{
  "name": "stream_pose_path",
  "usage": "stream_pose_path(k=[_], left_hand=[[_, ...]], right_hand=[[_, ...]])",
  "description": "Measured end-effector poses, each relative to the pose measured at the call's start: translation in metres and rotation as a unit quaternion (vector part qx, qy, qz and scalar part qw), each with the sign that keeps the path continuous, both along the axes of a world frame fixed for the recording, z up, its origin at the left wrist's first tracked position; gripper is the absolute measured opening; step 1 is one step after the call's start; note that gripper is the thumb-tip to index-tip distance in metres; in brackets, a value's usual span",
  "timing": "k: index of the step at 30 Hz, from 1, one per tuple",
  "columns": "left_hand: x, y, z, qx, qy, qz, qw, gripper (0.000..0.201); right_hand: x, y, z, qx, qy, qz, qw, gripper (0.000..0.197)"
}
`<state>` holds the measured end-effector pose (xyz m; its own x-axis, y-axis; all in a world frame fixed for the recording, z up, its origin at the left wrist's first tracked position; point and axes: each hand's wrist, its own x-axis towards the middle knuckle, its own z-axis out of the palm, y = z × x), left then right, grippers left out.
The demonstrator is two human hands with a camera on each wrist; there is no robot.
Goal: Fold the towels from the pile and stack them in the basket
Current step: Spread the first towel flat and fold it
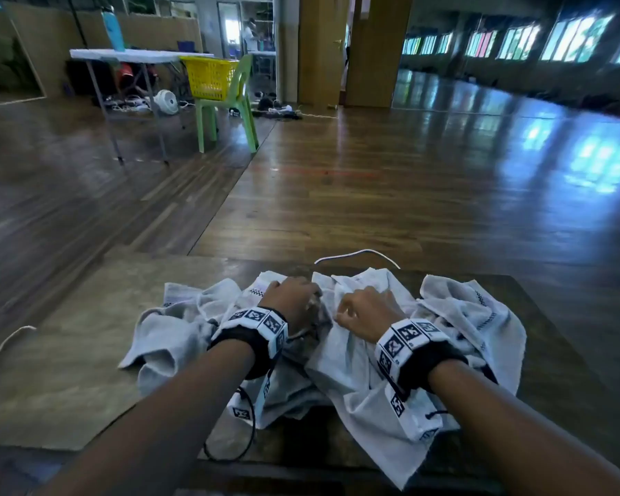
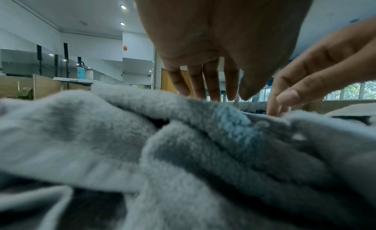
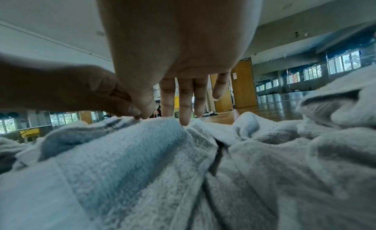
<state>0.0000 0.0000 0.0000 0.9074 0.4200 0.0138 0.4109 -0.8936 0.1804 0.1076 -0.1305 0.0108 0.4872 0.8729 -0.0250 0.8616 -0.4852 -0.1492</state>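
Both hands, the left hand [image 1: 290, 298] and the right hand [image 1: 366, 309], pinch cloth atop the crumpled towel pile [image 1: 455, 327] mid-tabletop; best to find one towel's corners before lifting.

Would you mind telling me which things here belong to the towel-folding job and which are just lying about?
Part of the job:
- pile of towels
- yellow basket
- left hand
- right hand

Just lying about:
- green chair
- white folding table
- blue bottle
- small fan
- white cord
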Motion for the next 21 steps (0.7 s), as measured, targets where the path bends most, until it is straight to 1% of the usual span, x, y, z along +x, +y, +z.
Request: stream_pose_path(k=[1, 5, 7, 9, 11, 16, 19, 21], left_hand=[[0.005, 0.002, -0.003, 0.002, 0.016, 0.006, 1.000, 0.036], [0.010, 0.005, -0.018, 0.032, 0.035, 0.008, 0.999, 0.039], [0.006, 0.003, -0.022, 0.035, 0.034, 0.010, 0.999, 0.034], [0.004, 0.000, -0.022, 0.041, 0.029, 0.018, 0.999, 0.026], [0.002, -0.006, -0.018, 0.047, 0.021, 0.019, 0.999, 0.022], [-0.011, -0.016, 0.010, 0.058, -0.038, 0.018, 0.997, 0.020], [-0.025, -0.021, 0.040, 0.082, -0.095, -0.005, 0.992, 0.017], [-0.034, -0.027, 0.065, 0.101, -0.116, -0.013, 0.988, 0.016]], right_hand=[[0.002, 0.004, -0.004, -0.009, 0.003, -0.001, 1.000, 0.025], [0.006, 0.015, -0.025, -0.024, -0.004, -0.002, 1.000, 0.032], [0.004, 0.016, -0.030, -0.030, -0.004, -0.010, 0.999, 0.028], [-0.001, 0.015, -0.030, -0.032, -0.022, -0.010, 0.999, 0.020], [-0.007, 0.014, -0.027, -0.032, -0.041, -0.008, 0.999, 0.018], [-0.016, 0.000, 0.001, 0.034, -0.045, -0.005, 0.998, 0.023], [-0.020, -0.010, 0.033, 0.074, -0.066, -0.005, 0.995, 0.022], [-0.025, -0.016, 0.060, 0.108, -0.044, -0.003, 0.993, 0.018]])
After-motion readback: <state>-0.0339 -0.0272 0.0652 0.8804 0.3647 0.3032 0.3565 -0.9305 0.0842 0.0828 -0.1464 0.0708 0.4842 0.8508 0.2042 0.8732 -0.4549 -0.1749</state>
